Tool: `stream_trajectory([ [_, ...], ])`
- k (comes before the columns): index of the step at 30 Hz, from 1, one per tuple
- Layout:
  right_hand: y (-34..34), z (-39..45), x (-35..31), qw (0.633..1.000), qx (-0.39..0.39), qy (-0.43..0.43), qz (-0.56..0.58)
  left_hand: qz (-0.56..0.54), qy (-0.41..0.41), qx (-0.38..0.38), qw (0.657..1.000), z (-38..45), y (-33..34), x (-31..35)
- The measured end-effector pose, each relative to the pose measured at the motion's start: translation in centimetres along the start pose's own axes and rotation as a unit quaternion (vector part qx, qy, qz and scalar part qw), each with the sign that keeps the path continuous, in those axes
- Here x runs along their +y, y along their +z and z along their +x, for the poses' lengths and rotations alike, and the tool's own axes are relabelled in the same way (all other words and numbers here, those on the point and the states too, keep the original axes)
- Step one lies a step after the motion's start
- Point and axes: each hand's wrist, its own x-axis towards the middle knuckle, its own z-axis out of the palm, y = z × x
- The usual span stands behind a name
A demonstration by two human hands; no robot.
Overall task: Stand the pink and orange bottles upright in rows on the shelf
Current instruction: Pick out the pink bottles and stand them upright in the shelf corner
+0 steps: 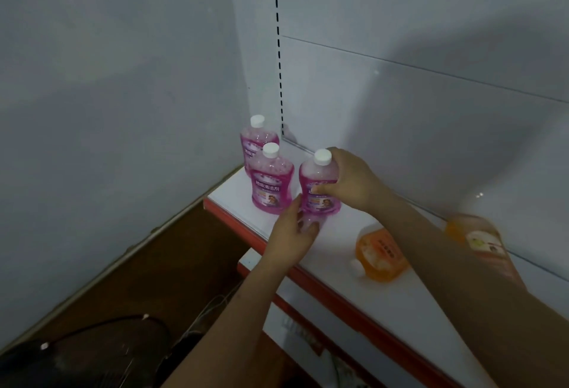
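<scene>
Head view shows a translucent pink bottle [318,186] with white cap and printed label standing upright, long axis vertical, cap up, on the white shelf [345,267] near its left end, the right hand [348,180] wrapped around its shoulder and the left hand [292,233] touching its base with loosely bent fingers.

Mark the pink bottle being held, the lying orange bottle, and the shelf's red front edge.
held pink bottle [317,172]: head view, clear upper body below cap.
lying orange bottle [381,253]: head view, label.
red front edge [338,300]: head view, strip along shelf front.
</scene>
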Motion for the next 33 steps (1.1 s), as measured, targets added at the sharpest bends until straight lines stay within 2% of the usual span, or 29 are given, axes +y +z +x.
stream_trajectory([
  [8, 0.5, 0.2, 2.1, 0.997, 0.061, 0.032, 0.018, -0.009, 0.009, -0.045, 0.999, 1.4, 1.5, -0.4],
  [11, 0.3, -0.2, 2.0, 0.998, 0.051, 0.037, 0.011, 0.017, 0.007, -0.019, 1.0, 1.3, 1.8, -0.4],
  [14, -0.6, -1.3, 2.2, 0.997, 0.062, 0.055, 0.002, 0.072, 0.019, 0.042, 0.996, 0.6, 2.1, 0.2],
  [16, -1.9, -2.6, 2.4, 0.993, 0.092, 0.07, -0.018, 0.108, 0.043, 0.067, 0.991, 0.3, 2.4, 0.8],
  [19, -4.8, -5.3, 2.5, 0.982, 0.163, 0.073, -0.065, 0.121, 0.098, 0.06, 0.986, -0.1, 3.8, 2.2],
  [21, -6.9, -7.5, 2.5, 0.968, 0.227, 0.079, -0.073, 0.123, 0.141, 0.021, 0.982, -0.5, 5.5, 3.5],
  [23, -8.9, -10.2, 2.7, 0.952, 0.282, 0.094, -0.07, 0.113, 0.179, -0.049, 0.976, -1.0, 7.8, 4.8],
  [27, -12.2, -16.5, 4.1, 0.914, 0.371, 0.139, -0.086, 0.106, 0.254, -0.171, 0.946, -2.9, 13.5, 6.8],
  [30, -14.3, -21.8, 5.5, 0.888, 0.416, 0.173, -0.095, 0.084, 0.305, -0.256, 0.913, -5.1, 17.8, 8.4],
  [33, -16.7, -27.0, 7.6, 0.868, 0.438, 0.21, -0.1, 0.069, 0.3, -0.322, 0.895, -7.3, 21.6, 10.3],
])
